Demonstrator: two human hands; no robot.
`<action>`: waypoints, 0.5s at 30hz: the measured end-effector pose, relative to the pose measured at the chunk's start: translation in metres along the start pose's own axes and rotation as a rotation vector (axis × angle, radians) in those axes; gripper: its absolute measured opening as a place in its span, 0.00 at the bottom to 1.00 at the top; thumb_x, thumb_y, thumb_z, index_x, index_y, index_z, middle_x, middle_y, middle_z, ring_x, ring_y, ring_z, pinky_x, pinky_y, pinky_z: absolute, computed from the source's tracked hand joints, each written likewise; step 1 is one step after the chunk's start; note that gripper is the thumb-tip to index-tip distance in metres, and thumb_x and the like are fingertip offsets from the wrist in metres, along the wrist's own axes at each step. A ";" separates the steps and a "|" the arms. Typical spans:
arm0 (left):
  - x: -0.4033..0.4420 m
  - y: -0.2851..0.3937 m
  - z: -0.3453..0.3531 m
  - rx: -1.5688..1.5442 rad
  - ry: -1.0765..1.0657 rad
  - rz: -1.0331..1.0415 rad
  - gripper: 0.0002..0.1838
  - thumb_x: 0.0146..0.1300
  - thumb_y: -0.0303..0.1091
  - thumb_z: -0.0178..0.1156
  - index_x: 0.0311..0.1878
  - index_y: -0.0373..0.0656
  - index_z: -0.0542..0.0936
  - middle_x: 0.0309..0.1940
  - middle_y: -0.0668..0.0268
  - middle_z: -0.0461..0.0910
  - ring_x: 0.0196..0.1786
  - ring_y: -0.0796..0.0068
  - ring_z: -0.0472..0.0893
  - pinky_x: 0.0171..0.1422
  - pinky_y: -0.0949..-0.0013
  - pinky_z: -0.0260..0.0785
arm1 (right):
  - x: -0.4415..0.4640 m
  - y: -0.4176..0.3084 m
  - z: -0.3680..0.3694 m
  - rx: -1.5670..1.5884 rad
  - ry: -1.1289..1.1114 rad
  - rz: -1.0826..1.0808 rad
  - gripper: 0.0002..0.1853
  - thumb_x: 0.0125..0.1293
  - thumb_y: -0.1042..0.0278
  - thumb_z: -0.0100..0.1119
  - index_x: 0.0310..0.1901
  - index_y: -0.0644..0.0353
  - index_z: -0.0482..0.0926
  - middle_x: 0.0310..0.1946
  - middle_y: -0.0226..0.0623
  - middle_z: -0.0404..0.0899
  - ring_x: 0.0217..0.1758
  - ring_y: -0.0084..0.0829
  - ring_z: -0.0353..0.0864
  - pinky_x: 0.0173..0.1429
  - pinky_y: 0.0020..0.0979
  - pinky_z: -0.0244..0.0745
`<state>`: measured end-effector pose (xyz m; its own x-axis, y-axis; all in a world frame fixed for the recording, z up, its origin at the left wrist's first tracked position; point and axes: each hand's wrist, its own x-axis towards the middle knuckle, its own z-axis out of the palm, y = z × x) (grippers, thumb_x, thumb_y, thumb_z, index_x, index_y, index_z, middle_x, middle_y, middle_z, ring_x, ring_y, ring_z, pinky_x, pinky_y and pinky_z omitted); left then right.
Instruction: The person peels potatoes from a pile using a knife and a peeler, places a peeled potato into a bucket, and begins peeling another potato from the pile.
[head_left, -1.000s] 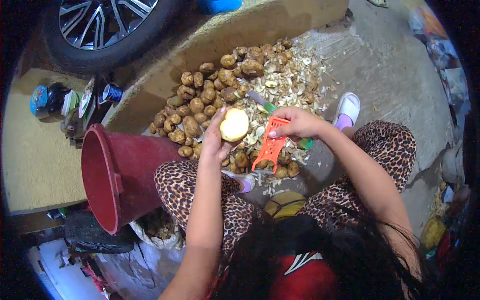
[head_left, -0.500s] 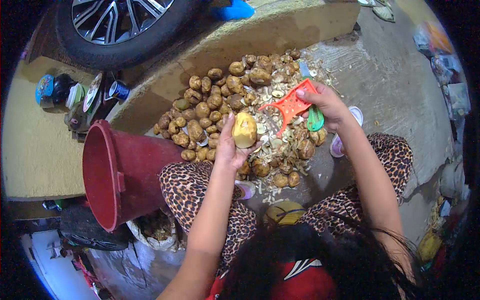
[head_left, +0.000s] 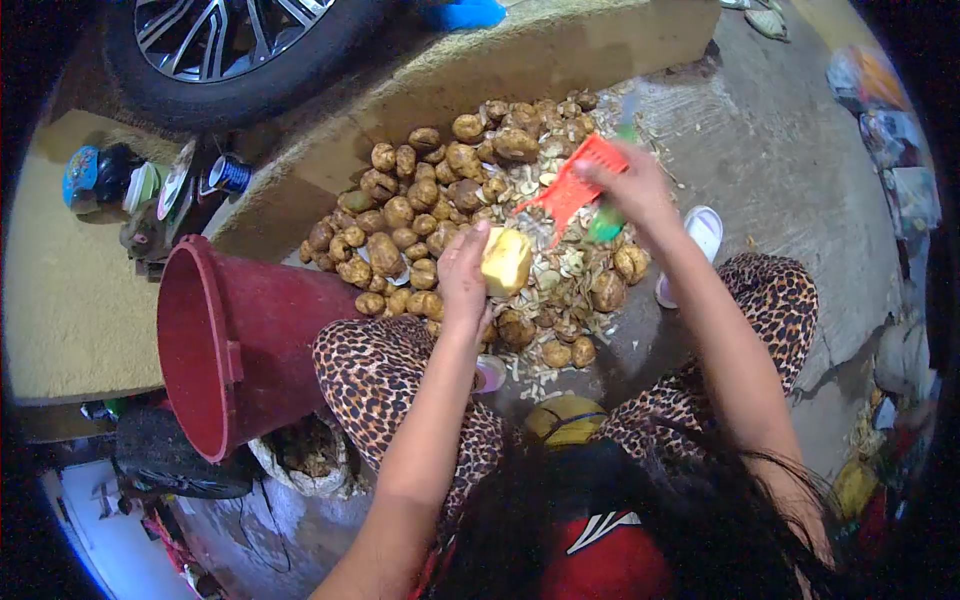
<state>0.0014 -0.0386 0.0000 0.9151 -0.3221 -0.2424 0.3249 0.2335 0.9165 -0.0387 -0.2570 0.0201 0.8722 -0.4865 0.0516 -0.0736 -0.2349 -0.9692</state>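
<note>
My left hand (head_left: 465, 275) is wrapped round a peeled yellow potato (head_left: 507, 262). To its right, somewhat blurred, my right hand (head_left: 632, 185) grips an orange peeler (head_left: 578, 188), whose forked end points down and left towards the potato without touching it. A green-handled knife (head_left: 606, 222) is in the same hand, its blade sticking out above the fingers. Unpeeled brown potatoes (head_left: 398, 211) are heaped beyond my left hand, and pale peelings (head_left: 560, 280) lie scattered below both hands.
A large red bucket (head_left: 290, 310) lies tipped at the left, beside my leg. Behind the potatoes runs a low concrete ledge (head_left: 560, 60), with a car wheel (head_left: 235, 40) at the upper left. An open white sack (head_left: 305, 465) stands below the bucket. Plastic bags (head_left: 890, 135) line the right edge.
The potato has turned in my left hand and shows a different side. My right hand has moved up and right with the peeler and knife since the earliest frame, and the peeler has tilted.
</note>
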 end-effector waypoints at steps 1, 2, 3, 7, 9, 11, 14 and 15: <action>-0.001 0.002 0.001 0.002 0.000 -0.011 0.16 0.63 0.43 0.52 0.37 0.37 0.75 0.31 0.62 0.78 0.31 0.74 0.79 0.36 0.72 0.73 | 0.005 0.001 -0.010 0.108 0.003 0.033 0.12 0.56 0.64 0.62 0.38 0.61 0.77 0.26 0.27 0.77 0.24 0.17 0.73 0.30 0.20 0.69; 0.000 -0.001 -0.002 -0.026 0.006 0.012 0.16 0.63 0.43 0.51 0.37 0.37 0.75 0.30 0.62 0.78 0.31 0.74 0.79 0.34 0.73 0.72 | 0.008 0.002 -0.019 0.217 0.007 0.064 0.12 0.57 0.64 0.62 0.39 0.61 0.77 0.26 0.27 0.77 0.25 0.17 0.73 0.30 0.20 0.69; 0.001 -0.002 -0.004 -0.026 0.014 0.005 0.15 0.63 0.42 0.52 0.37 0.37 0.75 0.30 0.63 0.78 0.31 0.75 0.78 0.35 0.74 0.71 | 0.008 -0.003 -0.022 0.327 0.009 0.098 0.12 0.57 0.64 0.62 0.39 0.61 0.77 0.25 0.27 0.77 0.25 0.17 0.73 0.31 0.20 0.69; 0.014 -0.014 -0.009 0.148 0.051 0.113 0.15 0.64 0.40 0.52 0.36 0.35 0.77 0.30 0.65 0.78 0.32 0.79 0.76 0.38 0.76 0.68 | -0.023 -0.028 0.012 0.274 -0.197 0.087 0.11 0.57 0.64 0.62 0.37 0.61 0.77 0.26 0.27 0.77 0.27 0.18 0.74 0.32 0.22 0.70; 0.012 -0.013 -0.007 0.306 0.025 0.225 0.16 0.65 0.40 0.50 0.36 0.34 0.78 0.29 0.65 0.78 0.32 0.80 0.76 0.39 0.76 0.67 | -0.025 -0.021 0.018 0.204 -0.207 0.123 0.13 0.55 0.62 0.63 0.37 0.61 0.77 0.27 0.28 0.77 0.27 0.18 0.74 0.32 0.23 0.70; 0.003 0.000 0.002 0.443 -0.044 0.332 0.17 0.66 0.41 0.49 0.37 0.34 0.78 0.29 0.65 0.78 0.32 0.81 0.75 0.40 0.76 0.66 | -0.014 -0.016 0.006 0.122 -0.179 0.168 0.13 0.56 0.63 0.63 0.38 0.62 0.77 0.27 0.28 0.77 0.27 0.18 0.74 0.32 0.23 0.70; 0.003 -0.001 -0.002 0.306 -0.031 0.224 0.18 0.66 0.41 0.48 0.37 0.34 0.78 0.29 0.65 0.78 0.32 0.80 0.75 0.39 0.77 0.66 | 0.005 0.001 -0.013 0.253 -0.021 0.116 0.11 0.57 0.64 0.62 0.36 0.62 0.76 0.24 0.27 0.76 0.24 0.16 0.72 0.28 0.20 0.66; 0.004 -0.003 -0.004 0.290 -0.039 0.216 0.18 0.66 0.41 0.48 0.37 0.33 0.78 0.30 0.64 0.78 0.32 0.81 0.75 0.39 0.77 0.66 | 0.008 0.006 -0.017 0.332 -0.031 0.138 0.10 0.57 0.64 0.61 0.36 0.62 0.76 0.24 0.27 0.76 0.24 0.16 0.72 0.27 0.19 0.66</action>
<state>0.0055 -0.0370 -0.0050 0.9436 -0.3302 -0.0256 0.0381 0.0316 0.9988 -0.0405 -0.2767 0.0192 0.8794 -0.4679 -0.0875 -0.0350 0.1197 -0.9922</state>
